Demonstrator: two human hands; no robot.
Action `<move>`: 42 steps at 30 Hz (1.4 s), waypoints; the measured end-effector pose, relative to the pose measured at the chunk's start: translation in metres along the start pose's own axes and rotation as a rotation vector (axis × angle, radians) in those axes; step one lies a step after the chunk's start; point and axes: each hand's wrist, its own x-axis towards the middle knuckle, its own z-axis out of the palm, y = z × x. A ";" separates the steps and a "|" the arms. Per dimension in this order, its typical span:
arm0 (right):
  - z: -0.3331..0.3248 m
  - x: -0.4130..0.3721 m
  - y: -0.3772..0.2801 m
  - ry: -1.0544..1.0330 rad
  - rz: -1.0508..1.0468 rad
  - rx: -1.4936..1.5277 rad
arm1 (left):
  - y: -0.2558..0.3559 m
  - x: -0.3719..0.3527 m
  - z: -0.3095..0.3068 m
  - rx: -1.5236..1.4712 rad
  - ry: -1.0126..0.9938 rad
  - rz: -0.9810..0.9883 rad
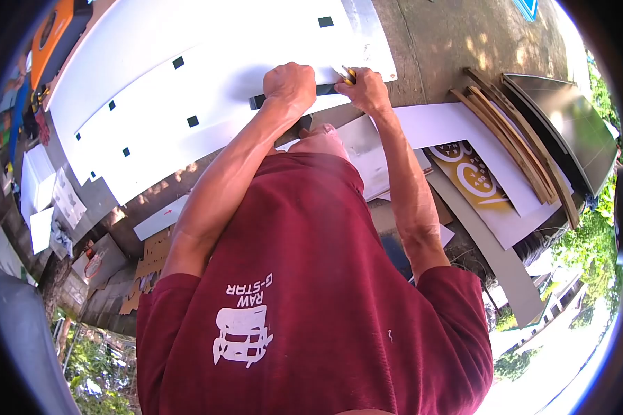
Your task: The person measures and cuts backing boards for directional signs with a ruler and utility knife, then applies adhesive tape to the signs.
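A large white sheet [242,41] with several small dark squares lies in front of me. My left hand [289,88] is closed in a fist over a dark straight strip [325,89] near the sheet's close edge, and the strip shows on both sides of it. Curled around a yellow utility knife [350,75], my right hand [365,91] is just to the right, by the strip's right end. The knife's tip points up and left, over the white surface.
Wooden strips [512,138] and a dark panel [567,124] lie at the right. Beneath them is a gold printed board [474,176]. An orange case [52,34] stands at the far left, with white offcuts [40,180] below it.
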 end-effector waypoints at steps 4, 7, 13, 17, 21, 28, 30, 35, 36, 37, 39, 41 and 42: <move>0.001 -0.001 -0.001 0.015 -0.013 -0.032 | 0.001 -0.001 0.000 -0.006 0.001 0.002; 0.001 -0.003 -0.005 0.041 -0.009 -0.053 | 0.002 0.001 0.002 -0.004 0.008 0.000; -0.006 -0.006 -0.010 0.084 0.101 -0.080 | 0.000 0.001 0.003 -0.005 0.000 0.002; -0.001 -0.015 -0.015 0.115 0.127 -0.017 | 0.000 -0.002 0.000 -0.013 -0.006 -0.001; 0.009 -0.022 -0.024 0.167 0.141 -0.045 | -0.006 -0.002 0.011 -0.006 0.058 0.036; 0.020 -0.066 -0.014 0.076 0.022 0.112 | -0.006 -0.001 0.010 0.007 0.047 0.041; 0.018 -0.078 -0.020 -0.019 0.046 0.001 | -0.006 0.001 0.011 0.004 0.055 0.049; 0.032 -0.076 -0.022 -0.014 0.081 -0.020 | -0.007 -0.001 0.011 0.002 0.066 0.059; 0.032 -0.075 -0.025 -0.015 0.094 -0.021 | -0.007 -0.001 0.012 0.000 0.070 0.062; 0.034 -0.072 -0.026 -0.002 0.095 -0.024 | -0.008 0.000 0.013 -0.002 0.075 0.064; 0.037 -0.068 -0.029 0.022 0.093 -0.029 | -0.008 0.000 0.013 -0.006 0.080 0.067; 0.035 -0.066 -0.034 0.002 0.112 -0.062 | -0.008 -0.001 0.011 -0.008 0.081 0.070; 0.034 -0.065 -0.037 -0.008 0.120 -0.080 | -0.008 -0.001 0.011 -0.003 0.086 0.071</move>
